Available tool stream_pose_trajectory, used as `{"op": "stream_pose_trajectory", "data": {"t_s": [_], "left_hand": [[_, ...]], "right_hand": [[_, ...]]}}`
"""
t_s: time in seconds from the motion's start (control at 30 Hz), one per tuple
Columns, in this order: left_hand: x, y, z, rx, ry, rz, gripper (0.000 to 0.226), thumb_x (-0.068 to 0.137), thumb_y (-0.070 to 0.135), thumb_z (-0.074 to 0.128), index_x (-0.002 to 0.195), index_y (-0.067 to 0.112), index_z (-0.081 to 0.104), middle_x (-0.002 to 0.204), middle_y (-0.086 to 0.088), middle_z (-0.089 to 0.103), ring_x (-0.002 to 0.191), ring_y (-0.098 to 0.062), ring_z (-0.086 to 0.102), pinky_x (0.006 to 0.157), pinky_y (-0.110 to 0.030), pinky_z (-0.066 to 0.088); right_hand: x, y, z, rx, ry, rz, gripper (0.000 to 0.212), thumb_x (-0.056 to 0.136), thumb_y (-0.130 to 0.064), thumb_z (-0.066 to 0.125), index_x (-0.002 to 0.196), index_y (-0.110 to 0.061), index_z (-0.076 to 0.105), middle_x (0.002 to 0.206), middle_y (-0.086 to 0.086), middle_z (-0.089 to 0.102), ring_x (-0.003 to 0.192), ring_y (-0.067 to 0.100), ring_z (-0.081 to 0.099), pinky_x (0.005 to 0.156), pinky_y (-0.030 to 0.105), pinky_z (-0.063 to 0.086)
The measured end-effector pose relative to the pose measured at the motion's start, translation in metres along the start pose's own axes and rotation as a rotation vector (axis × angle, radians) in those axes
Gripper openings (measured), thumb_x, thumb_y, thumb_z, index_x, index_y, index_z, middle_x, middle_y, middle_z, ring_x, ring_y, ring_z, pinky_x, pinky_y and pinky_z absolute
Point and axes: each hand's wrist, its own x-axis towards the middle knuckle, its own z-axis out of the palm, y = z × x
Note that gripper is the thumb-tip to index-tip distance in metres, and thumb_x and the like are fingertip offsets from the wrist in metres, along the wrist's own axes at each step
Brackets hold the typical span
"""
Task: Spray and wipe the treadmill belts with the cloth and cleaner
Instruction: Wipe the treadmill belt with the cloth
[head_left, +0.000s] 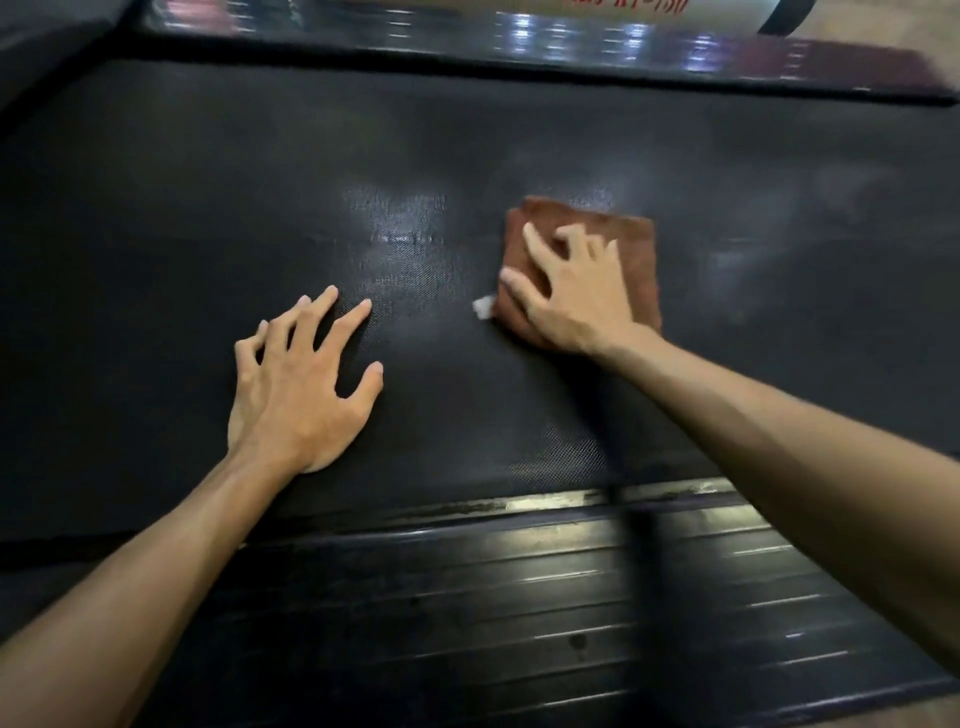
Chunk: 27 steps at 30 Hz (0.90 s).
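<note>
Two hands down on the treadmill belt (156, 234), head view only.

Right hand (566, 291) sits on top of the brown cloth (631, 260), right of centre, mid-depth. Fingers spread, a couple bent at the knuckle, palm pressing the cloth flat to the belt. Reads as pressing rather than pinching; whether the bent fingers bunch any fabric I cannot tell. Flat load makes sense: keeps the folded pad in full contact for the wipe.

White tag (482, 306) pokes out at the cloth's near-left corner, next to the thumb.

Left hand (301, 384) is bare on the belt, left of the cloth and well apart from it, slightly nearer. Fingers splayed and arched, tips and heel touching the surface, holding nothing. Likely a brace: takes body weight while leaning in, and may stop the belt creeping under the wipe.

Sheen on the belt between the hands and beyond the cloth; could be cleaner film or just light glare, can't separate the two.

Near side rail (519, 597), ribbed and glossy, runs across the bottom. Far side rail (467, 44) along the top, blurred.

Cleaner bottle: not visible in this view. A white shape at the top edge is cropped and blurred, can't identify.

Judgement: wiping stage, spray apparently done for this patch.
</note>
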Motion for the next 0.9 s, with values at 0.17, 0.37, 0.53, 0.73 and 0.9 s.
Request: {"op": "stream_pose_trajectory", "data": {"t_s": [0.17, 0.37, 0.53, 0.73, 0.9], "left_hand": [[0.001, 0.002, -0.001, -0.012, -0.006, 0.003, 0.071, 0.091, 0.065, 0.022, 0.158, 0.041, 0.028, 0.168, 0.007, 0.02, 0.154, -0.019, 0.016, 0.118, -0.048, 0.021], [-0.002, 0.001, -0.004, -0.252, 0.112, -0.001, 0.061, 0.097, 0.035, 0.045, 0.157, 0.033, 0.032, 0.159, 0.005, 0.041, 0.149, -0.014, 0.03, 0.121, -0.044, 0.02], [-0.002, -0.002, 0.0, -0.349, 0.161, -0.025, 0.062, 0.097, 0.026, 0.044, 0.158, 0.027, 0.033, 0.154, 0.007, 0.048, 0.142, -0.007, 0.038, 0.121, -0.028, 0.017], [0.0, 0.001, -0.001, -0.199, 0.086, 0.027, 0.071, 0.095, 0.049, 0.036, 0.162, 0.032, 0.019, 0.165, 0.007, 0.031, 0.154, -0.008, 0.02, 0.123, -0.039, 0.017], [-0.002, 0.003, -0.004, -0.197, 0.074, 0.057, 0.082, 0.091, 0.06, 0.034, 0.163, 0.031, 0.01, 0.168, 0.008, 0.025, 0.155, -0.01, 0.019, 0.123, -0.039, 0.016]], "right_hand": [[-0.059, 0.039, 0.003, 0.031, -0.053, -0.106, 0.07, 0.098, -0.063, 0.021, 0.163, -0.037, 0.023, 0.173, -0.002, 0.015, 0.16, 0.019, 0.007, 0.127, 0.056, 0.002], [0.057, 0.037, -0.005, 0.007, -0.108, 0.092, 0.063, 0.105, -0.058, 0.022, 0.164, -0.037, 0.015, 0.174, 0.001, 0.004, 0.16, 0.025, 0.0, 0.125, 0.062, -0.005], [0.009, -0.007, 0.007, 0.027, -0.084, -0.262, 0.066, 0.1, -0.064, 0.023, 0.162, -0.043, 0.019, 0.173, -0.005, 0.009, 0.16, 0.018, 0.001, 0.126, 0.057, -0.004], [0.012, 0.038, -0.002, 0.018, -0.104, -0.029, 0.064, 0.102, -0.066, 0.023, 0.162, -0.046, 0.014, 0.174, -0.005, 0.004, 0.16, 0.018, -0.002, 0.126, 0.056, -0.006], [0.025, -0.027, 0.011, 0.004, -0.058, -0.054, 0.077, 0.098, -0.074, 0.025, 0.165, -0.038, 0.009, 0.174, 0.002, -0.001, 0.16, 0.024, -0.007, 0.124, 0.061, -0.01]]}}
